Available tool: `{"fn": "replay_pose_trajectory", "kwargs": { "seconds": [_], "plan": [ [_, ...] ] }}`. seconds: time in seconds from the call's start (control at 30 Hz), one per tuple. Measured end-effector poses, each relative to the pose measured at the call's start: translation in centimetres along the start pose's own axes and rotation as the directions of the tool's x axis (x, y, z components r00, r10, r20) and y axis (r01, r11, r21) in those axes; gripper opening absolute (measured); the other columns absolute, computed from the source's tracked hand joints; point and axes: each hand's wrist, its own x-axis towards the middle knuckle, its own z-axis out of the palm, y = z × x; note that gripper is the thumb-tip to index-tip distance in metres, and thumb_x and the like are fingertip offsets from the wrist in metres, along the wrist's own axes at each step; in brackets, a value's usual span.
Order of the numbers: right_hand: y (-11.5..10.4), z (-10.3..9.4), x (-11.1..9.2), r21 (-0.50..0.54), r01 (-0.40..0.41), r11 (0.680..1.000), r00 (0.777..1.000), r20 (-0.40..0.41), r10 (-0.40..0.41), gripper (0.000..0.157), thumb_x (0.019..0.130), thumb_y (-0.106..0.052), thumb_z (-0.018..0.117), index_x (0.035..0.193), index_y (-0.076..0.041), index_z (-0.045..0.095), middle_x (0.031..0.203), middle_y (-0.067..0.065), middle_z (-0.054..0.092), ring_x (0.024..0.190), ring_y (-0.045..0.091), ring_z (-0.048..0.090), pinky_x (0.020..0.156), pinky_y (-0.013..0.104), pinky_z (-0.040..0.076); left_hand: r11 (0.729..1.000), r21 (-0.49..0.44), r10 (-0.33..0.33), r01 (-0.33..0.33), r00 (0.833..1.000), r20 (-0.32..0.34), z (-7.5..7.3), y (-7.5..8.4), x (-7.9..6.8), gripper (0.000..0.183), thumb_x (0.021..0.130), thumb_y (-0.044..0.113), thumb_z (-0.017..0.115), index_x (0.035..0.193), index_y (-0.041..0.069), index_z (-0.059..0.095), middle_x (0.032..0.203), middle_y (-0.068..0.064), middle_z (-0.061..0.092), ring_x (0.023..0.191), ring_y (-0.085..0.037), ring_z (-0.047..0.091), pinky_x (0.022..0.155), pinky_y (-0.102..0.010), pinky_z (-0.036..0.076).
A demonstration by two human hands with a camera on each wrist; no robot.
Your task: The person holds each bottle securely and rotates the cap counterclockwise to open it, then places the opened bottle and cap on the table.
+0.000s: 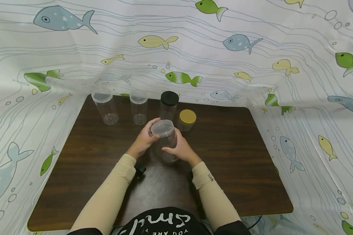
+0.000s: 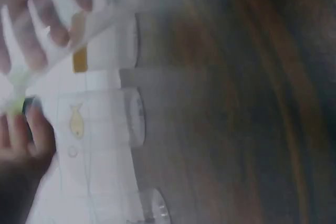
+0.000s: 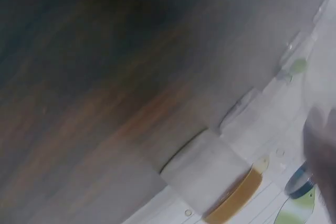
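Observation:
Both hands hold a tall clear plastic jar (image 1: pixel 168 143) over the middle of the brown table in the head view. Its pale, ridged top points up toward the camera. My left hand (image 1: pixel 145 138) grips the jar at the top from the left side, thumb in front. On the other side my right hand (image 1: pixel 182 148) wraps the body, its thumb across the front. In the left wrist view the right hand's fingers (image 2: pixel 39 30) show spread against the clear wall, and the left hand (image 2: pixel 26 142) sits at the lower left. The right wrist view is blurred.
Behind the hands stand a black-lidded clear jar (image 1: pixel 169 99) and a short jar with a yellow lid (image 1: pixel 187 117). Two clear jars with whitish lids, one leftmost (image 1: pixel 103 96) and one nearer (image 1: pixel 139 98), stand left. A fish-patterned sheet (image 1: pixel 194 42) rises around the table (image 1: pixel 238 156).

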Motion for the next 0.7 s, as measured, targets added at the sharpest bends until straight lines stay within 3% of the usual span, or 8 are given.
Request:
{"fn": "replay_pose_trajectory", "kwargs": {
  "seconds": [0.13, 0.27, 0.5, 0.7],
  "plan": [
    [-0.4, -0.8, -0.3, 0.154, 0.004, 0.988, 0.981, 0.191, -0.034, 0.095, 0.088, -0.029, 0.079, 0.158, -0.012, 0.019, 0.144, 0.014, 0.044, 0.127, 0.026, 0.051, 0.099, 0.043, 0.05, 0.987, -0.153, 0.068, -0.04, 0.982, 0.178, -0.8, 0.3, 0.1, 0.125, 0.067, 0.067, 0.081, 0.157, 0.001, 0.026, 0.148, -0.012, 0.046, 0.127, -0.02, 0.051, 0.101, -0.027, 0.046],
    [-0.7, -1.0, -0.3, 0.219, -0.002, 0.976, 0.959, 0.277, -0.061, 0.094, 0.089, -0.033, 0.078, 0.159, -0.012, 0.018, 0.138, 0.015, 0.047, 0.119, 0.026, 0.054, 0.094, 0.037, 0.052, 0.982, -0.183, 0.086, -0.037, 0.959, 0.269, -1.2, 0.4, 0.2, 0.122, 0.067, 0.066, 0.083, 0.156, 0.0, 0.03, 0.144, -0.004, 0.051, 0.129, -0.02, 0.051, 0.103, -0.03, 0.045],
    [-0.7, -1.0, -0.2, 0.216, 0.001, 0.976, 0.957, 0.283, -0.063, 0.094, 0.088, -0.036, 0.079, 0.157, -0.013, 0.021, 0.137, 0.013, 0.048, 0.119, 0.025, 0.054, 0.095, 0.036, 0.051, 0.982, -0.187, 0.071, -0.025, 0.966, 0.247, -1.2, 0.3, 0.0, 0.109, 0.073, 0.057, 0.086, 0.15, -0.002, 0.037, 0.139, -0.003, 0.054, 0.124, -0.02, 0.053, 0.1, -0.03, 0.047],
    [-0.6, -0.5, -0.1, 0.258, -0.003, 0.966, 0.965, 0.254, -0.065, 0.082, 0.089, -0.013, 0.076, 0.153, -0.006, 0.024, 0.131, 0.015, 0.049, 0.115, 0.022, 0.053, 0.092, 0.031, 0.051, 0.985, -0.17, 0.074, -0.041, 0.978, 0.193, -0.8, 0.1, 0.0, 0.106, 0.076, 0.052, 0.087, 0.147, -0.008, 0.036, 0.135, -0.002, 0.057, 0.122, -0.017, 0.055, 0.099, -0.028, 0.046]
  ]
}}
